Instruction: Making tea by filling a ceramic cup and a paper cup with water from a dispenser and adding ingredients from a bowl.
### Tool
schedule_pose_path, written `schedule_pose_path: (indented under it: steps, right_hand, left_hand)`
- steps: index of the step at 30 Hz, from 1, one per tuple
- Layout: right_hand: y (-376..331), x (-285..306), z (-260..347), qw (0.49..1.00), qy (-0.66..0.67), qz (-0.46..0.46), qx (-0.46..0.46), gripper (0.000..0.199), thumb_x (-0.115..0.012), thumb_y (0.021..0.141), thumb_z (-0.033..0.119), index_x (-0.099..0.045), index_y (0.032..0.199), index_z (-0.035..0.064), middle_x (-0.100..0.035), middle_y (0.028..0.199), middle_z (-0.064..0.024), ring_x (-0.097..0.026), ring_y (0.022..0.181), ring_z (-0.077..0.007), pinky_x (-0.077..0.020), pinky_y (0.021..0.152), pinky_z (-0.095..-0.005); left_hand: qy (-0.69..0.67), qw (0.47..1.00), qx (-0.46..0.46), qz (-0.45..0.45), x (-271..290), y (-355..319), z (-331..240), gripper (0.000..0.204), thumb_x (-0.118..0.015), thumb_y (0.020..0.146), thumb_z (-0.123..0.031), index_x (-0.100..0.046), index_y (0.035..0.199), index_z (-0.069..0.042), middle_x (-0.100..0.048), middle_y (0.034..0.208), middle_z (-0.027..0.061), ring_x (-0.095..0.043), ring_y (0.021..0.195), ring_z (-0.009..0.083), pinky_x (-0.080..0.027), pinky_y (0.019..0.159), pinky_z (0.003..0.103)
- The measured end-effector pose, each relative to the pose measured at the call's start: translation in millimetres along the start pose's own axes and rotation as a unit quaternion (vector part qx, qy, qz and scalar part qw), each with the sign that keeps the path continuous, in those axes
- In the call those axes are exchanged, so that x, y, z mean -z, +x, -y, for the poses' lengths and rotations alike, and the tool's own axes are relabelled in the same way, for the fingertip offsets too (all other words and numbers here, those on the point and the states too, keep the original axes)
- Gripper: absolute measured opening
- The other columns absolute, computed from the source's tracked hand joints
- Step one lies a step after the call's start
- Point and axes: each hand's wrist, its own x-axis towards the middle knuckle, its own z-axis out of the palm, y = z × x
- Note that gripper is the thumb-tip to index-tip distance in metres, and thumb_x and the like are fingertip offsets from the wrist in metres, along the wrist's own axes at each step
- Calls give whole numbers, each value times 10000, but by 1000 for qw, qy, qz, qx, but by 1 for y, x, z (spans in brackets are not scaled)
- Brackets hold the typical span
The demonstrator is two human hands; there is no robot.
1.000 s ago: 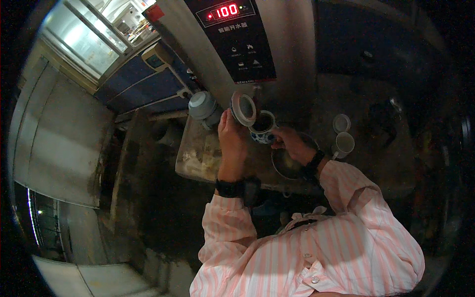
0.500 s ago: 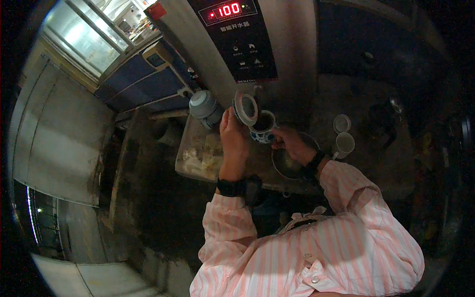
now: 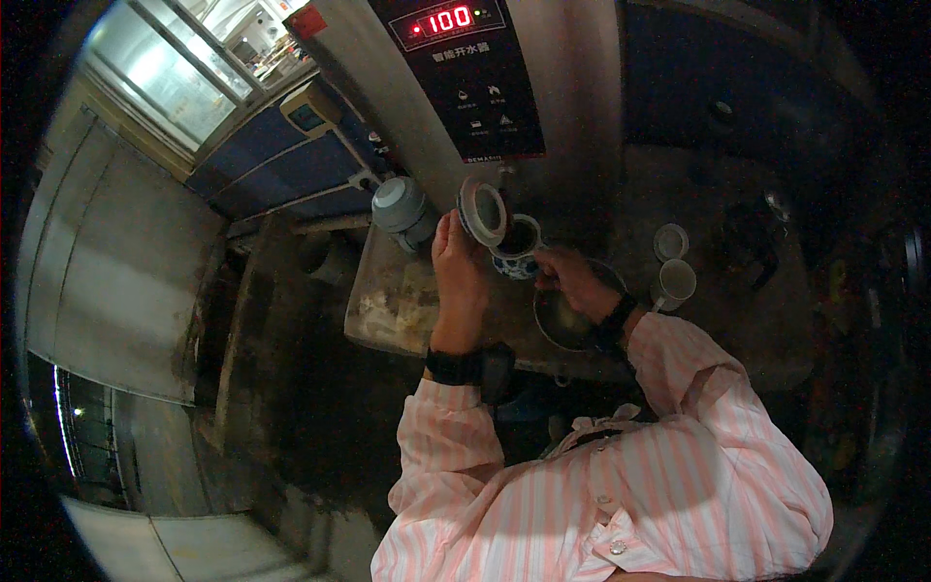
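My left hand (image 3: 456,260) is closed on a round pale lid (image 3: 482,213), tipped on edge with its underside facing right. Just right of the lid, a blue-and-white patterned mug (image 3: 515,264) has its open mouth up, and the inside looks dark. My right hand (image 3: 572,275) grips the mug from its right side; a handle, if there is one, is hidden by the fingers. Above the mug is a small tap (image 3: 505,175) at the foot of a tall metal water boiler (image 3: 577,107). I cannot tell whether water is running.
Beneath my right hand is a round metal basin (image 3: 555,325) on the worn counter (image 3: 388,310). To the right stand a white mug (image 3: 676,281) and a round white lid (image 3: 670,242). A grey cylindrical container (image 3: 401,206) is left of the boiler. Dark items lie far right.
Both hands hold nearly the same places. The mug and the lid have shifted only very slightly.
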Motion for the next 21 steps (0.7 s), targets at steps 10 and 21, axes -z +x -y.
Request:
schedule_pose_path:
  steps: [10,21]
  right_hand:
    - [-3,0,3,1000,-10,12,4,201,-634,808,265,-516,766,108,-479,712,-2,-512,659,-130,-472,594,-288]
    - [-3,-2,3,1000,-4,23,14,181,-634,804,273,-546,815,115,-480,715,18,-499,660,-103,-466,586,-270]
  left_hand:
    - [230,962,-146,3,3,-1,5,241,-422,965,-263,-527,999,-48,-558,879,-10,-515,768,55,-409,639,197]
    - [192,976,-86,50,13,3,6,268,-383,949,-105,-499,1171,-9,-510,1104,68,-518,1015,142,-457,831,274]
